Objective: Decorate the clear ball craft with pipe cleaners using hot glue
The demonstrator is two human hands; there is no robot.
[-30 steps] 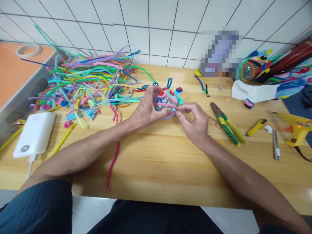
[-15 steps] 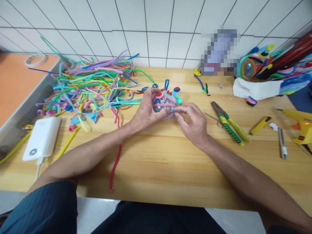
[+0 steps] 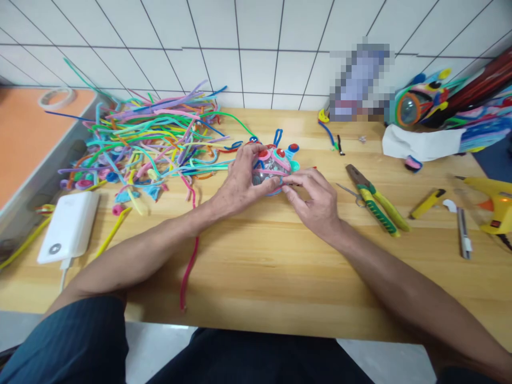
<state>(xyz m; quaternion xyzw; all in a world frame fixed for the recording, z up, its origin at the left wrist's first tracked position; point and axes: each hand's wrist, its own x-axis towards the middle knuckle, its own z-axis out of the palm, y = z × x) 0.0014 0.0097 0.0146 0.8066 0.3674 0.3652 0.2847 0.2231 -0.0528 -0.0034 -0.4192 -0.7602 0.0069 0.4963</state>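
A clear rounded craft piece (image 3: pixel 273 164), trimmed with pink, blue and red pipe cleaners, is held over the wooden table. My left hand (image 3: pixel 242 180) wraps round its left side, thumb along the lower front and fingers over the top. At its lower right edge, the fingertips of my right hand (image 3: pixel 314 200) are pinched together against the rim; what lies between them is too small to make out. A blue loop (image 3: pixel 278 137) and a red-and-blue round piece (image 3: pixel 293 148) stick up from the top of the craft piece.
Left lies a heap of pipe cleaners (image 3: pixel 160 133), with a white power bank (image 3: pixel 70 226) in front. Pliers (image 3: pixel 376 202), small scissors (image 3: pixel 354 194), a yellow cutter (image 3: pixel 428 205), another cutter (image 3: pixel 464 234) and a glue gun (image 3: pixel 498 205) lie right. A tiled wall (image 3: pixel 260 69) stands behind.
The craft piece has turned slightly, its top parts shifting right. My right hand has moved a little left along the rim, fingers still pinched. My left hand keeps its hold.
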